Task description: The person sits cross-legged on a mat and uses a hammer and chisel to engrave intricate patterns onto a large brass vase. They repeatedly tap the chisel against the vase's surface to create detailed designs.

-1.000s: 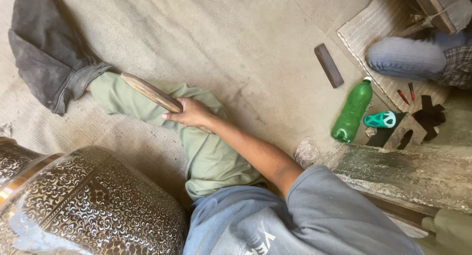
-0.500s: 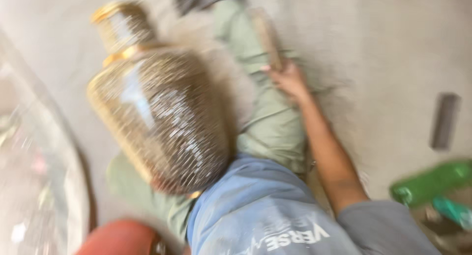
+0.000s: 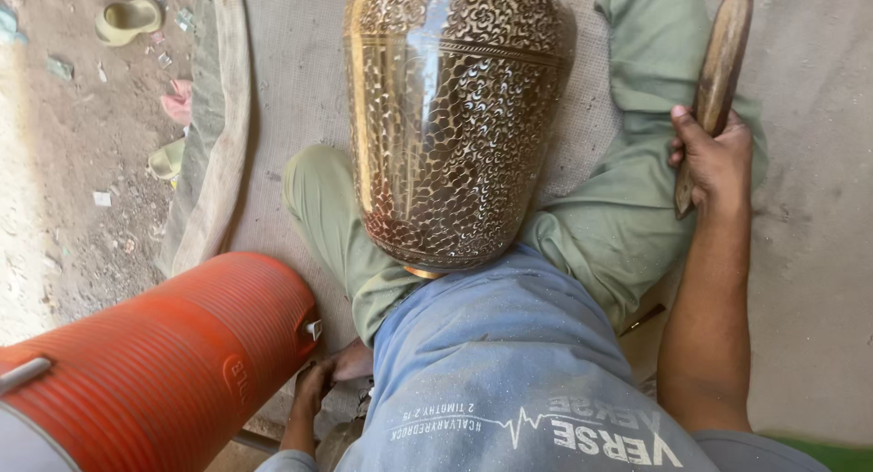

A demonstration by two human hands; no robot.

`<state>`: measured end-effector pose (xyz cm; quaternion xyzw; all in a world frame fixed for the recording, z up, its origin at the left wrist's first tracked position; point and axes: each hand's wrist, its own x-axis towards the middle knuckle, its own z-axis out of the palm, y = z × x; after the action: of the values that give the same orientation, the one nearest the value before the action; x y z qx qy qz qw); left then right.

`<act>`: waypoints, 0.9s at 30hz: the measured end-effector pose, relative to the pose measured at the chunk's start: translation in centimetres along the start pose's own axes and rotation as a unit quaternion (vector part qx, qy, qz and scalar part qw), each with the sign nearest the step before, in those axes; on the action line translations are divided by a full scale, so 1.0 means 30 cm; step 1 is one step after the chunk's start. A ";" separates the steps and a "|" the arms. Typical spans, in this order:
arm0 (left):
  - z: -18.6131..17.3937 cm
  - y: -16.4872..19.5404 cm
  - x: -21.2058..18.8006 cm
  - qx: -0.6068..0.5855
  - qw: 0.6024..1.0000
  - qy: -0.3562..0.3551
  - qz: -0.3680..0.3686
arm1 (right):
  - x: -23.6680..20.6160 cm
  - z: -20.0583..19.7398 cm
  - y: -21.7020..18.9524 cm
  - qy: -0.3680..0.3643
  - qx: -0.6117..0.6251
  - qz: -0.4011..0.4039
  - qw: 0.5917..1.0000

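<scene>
A wooden mallet (image 3: 718,67) is gripped by the right hand (image 3: 714,154) at two o'clock of the engraved brass vase (image 3: 455,117) (untouched); the left hand (image 3: 314,390) grips nothing.

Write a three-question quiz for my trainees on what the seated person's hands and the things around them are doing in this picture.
1. True or false: the right hand grips a long brown wooden mallet.
2. Where does the engraved brass-coloured metal vase rest?
A. on the ribbed orange plastic cooler
B. between the person's green-trousered legs
C. on bare dirt
3. Fill in: the left hand sits low beside the ribbed ______ plastic cooler.

Key: 1 true; 2 B; 3 orange.
</scene>
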<state>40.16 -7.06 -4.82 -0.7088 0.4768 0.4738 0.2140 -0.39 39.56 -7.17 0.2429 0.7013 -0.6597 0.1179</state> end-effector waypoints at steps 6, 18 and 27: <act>-0.037 -0.026 0.020 -0.040 0.999 0.009 0.015 | 0.003 0.006 0.008 -0.008 -0.001 -0.010 1.000; -0.104 -0.039 0.080 -0.085 0.996 -0.034 0.018 | -0.023 0.053 -0.013 -0.014 -0.005 -0.011 1.000; -0.099 -0.077 0.099 -0.089 0.995 -0.032 0.027 | -0.013 0.036 0.015 -0.027 0.003 -0.025 0.999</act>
<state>43.86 -9.67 -6.41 -0.6964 0.4450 0.5420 0.1522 0.00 38.42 -7.50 0.2077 0.7019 -0.6707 0.1202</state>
